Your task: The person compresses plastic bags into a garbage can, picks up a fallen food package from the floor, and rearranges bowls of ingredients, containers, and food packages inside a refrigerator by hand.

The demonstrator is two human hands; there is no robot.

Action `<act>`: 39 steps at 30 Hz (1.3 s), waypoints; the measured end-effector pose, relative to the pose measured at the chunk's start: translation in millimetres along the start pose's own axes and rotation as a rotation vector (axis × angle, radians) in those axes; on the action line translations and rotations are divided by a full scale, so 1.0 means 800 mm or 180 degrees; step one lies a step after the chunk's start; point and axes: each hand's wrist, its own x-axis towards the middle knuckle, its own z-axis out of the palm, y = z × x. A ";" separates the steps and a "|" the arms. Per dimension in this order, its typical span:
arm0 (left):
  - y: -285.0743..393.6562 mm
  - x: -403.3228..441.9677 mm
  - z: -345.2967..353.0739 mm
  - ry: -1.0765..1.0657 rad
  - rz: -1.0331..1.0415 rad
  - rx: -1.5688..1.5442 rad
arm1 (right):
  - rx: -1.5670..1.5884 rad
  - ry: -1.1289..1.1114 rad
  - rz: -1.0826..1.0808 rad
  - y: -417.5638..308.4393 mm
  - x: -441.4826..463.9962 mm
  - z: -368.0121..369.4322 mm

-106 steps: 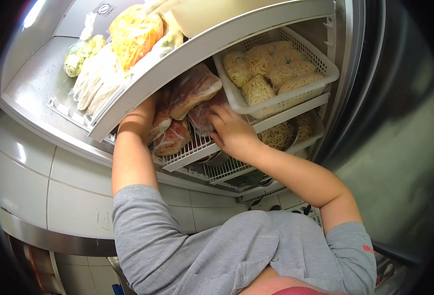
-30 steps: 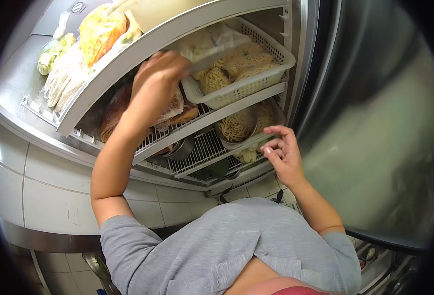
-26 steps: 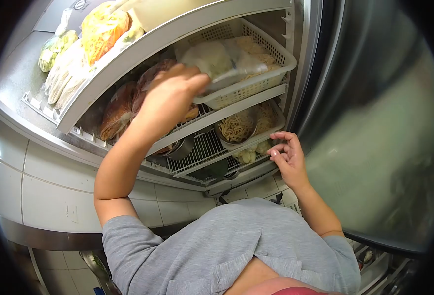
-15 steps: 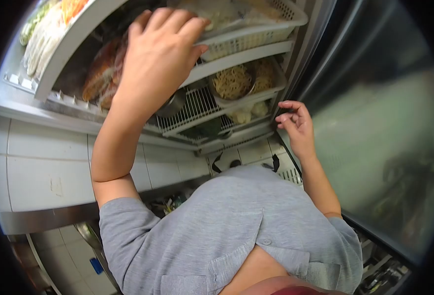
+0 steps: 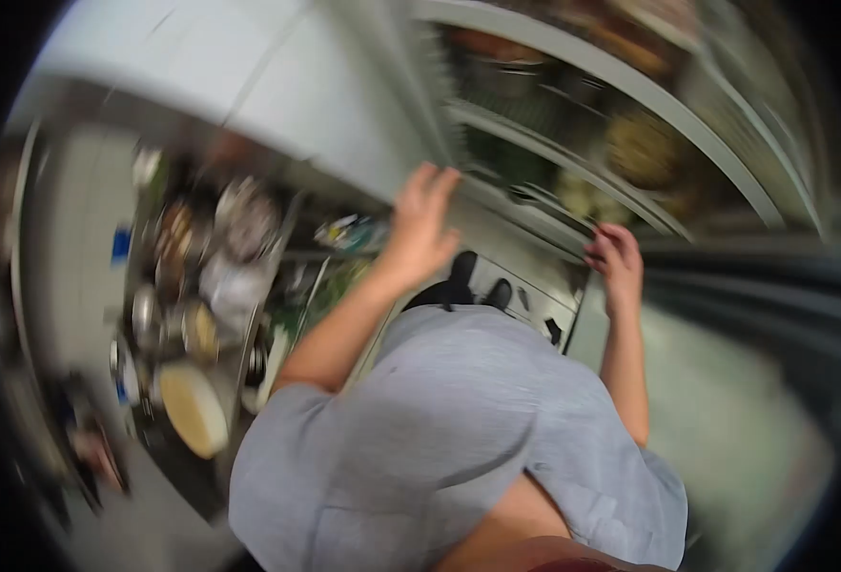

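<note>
My left hand [image 5: 422, 229] is in the air in front of my body, its fingers apart and nothing in it. My right hand [image 5: 617, 255] is near the lower right of the open refrigerator, fingers curled and parted, with nothing visible in it. Behind it are the white shelf edges [image 5: 573, 157]. A blurred bowl of noodles [image 5: 642, 150] stands on one shelf, and pale vegetables [image 5: 587, 198] lie on the level below. The whole view is smeared by motion.
The refrigerator door [image 5: 726, 400] stands open on the right. At the left, a lower shelf unit holds metal bowls [image 5: 247, 219], a white plastic bag [image 5: 233, 286] and an oval container with yellowish contents [image 5: 192, 410]. My shoes [image 5: 499, 294] are on the tiled floor.
My left hand has come away from the meat and noodle basket, out of the refrigerator. My view has swung left and down, bringing the bowls and floor into sight. My right hand stays near the shelves.
</note>
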 end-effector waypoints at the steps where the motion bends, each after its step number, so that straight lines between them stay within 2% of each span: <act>1: -0.018 -0.034 0.016 0.0011 -0.0340 -0.0039 | -0.0181 -0.0122 0.0095 -0.007 0.000 0.016; 5: -0.064 -0.139 0.012 0.0429 -0.1129 -0.0607 | -0.0407 -0.0516 0.0346 0.020 0.006 0.070; 8: -0.099 -0.189 -0.012 0.0478 -0.1759 -0.1100 | -0.0489 -0.0990 0.0539 0.029 -0.002 0.133; 10: -0.134 -0.234 -0.027 0.0975 -0.2031 -0.1435 | -0.0689 -0.1241 0.0520 0.036 -0.013 0.182; 11: -0.156 -0.259 -0.035 0.1312 -0.2397 -0.2228 | -0.0815 -0.1352 0.0505 0.042 -0.021 0.208; 12: -0.182 -0.287 -0.045 0.1395 -0.2452 -0.2225 | -0.0855 -0.1441 0.0511 0.050 -0.029 0.237; 14: -0.241 -0.353 -0.063 0.2661 -0.3496 -0.3970 | -0.0922 -0.1582 0.0472 0.064 -0.047 0.289; 15: -0.281 -0.394 -0.067 0.3168 -0.3765 -0.4273 | -0.0931 -0.1675 0.0585 0.070 -0.059 0.316; 16: -0.306 -0.435 -0.097 0.3640 -0.3848 -0.4793 | -0.1032 -0.1668 0.0656 0.087 -0.067 0.344; 18: -0.366 -0.515 -0.150 0.3849 -0.3727 -0.5395 | -0.1031 -0.1816 0.0881 0.127 -0.092 0.397; 19: -0.368 -0.517 -0.192 0.4269 -0.3926 -0.4976 | -0.0945 -0.1928 0.1192 0.153 -0.104 0.415; 20: -0.385 -0.538 -0.217 0.4127 -0.3855 -0.5958 | -0.0875 -0.2111 0.1489 0.181 -0.114 0.430; 21: -0.419 -0.562 -0.227 0.3743 -0.3677 -0.6472 | -0.0838 -0.2173 0.1713 0.198 -0.134 0.448; 22: -0.443 -0.581 -0.230 0.3566 -0.3655 -0.6567 | -0.0920 -0.2325 0.1980 0.213 -0.148 0.457; 24: -0.481 -0.596 -0.229 0.3182 -0.3733 -0.6685 | -0.1097 -0.2504 0.1893 0.229 -0.181 0.471; 26: -0.499 -0.594 -0.227 0.3503 -0.4049 -0.6612 | -0.1069 -0.2413 0.1771 0.247 -0.195 0.464; 27: -0.503 -0.592 -0.231 0.3377 -0.4070 -0.6615 | -0.1104 -0.2483 0.1659 0.256 -0.199 0.460; 28: -0.505 -0.592 -0.233 0.3670 -0.3833 -0.6786 | -0.1077 -0.2414 0.1648 0.263 -0.200 0.451; 29: -0.505 -0.597 -0.235 0.3990 -0.3587 -0.6948 | -0.1077 -0.2099 0.1701 0.269 -0.200 0.435; 32: -0.521 -0.627 -0.235 0.3578 -0.3384 -0.7331 | -0.1095 -0.1393 0.1759 0.285 -0.191 0.382; 34: -0.516 -0.643 -0.242 0.3323 -0.3339 -0.7408 | -0.1113 -0.0958 0.1736 0.331 -0.171 0.331; 39: -0.434 -0.673 -0.278 0.3068 -0.3307 -0.6667 | -0.1948 -0.0531 0.1737 0.383 -0.148 0.207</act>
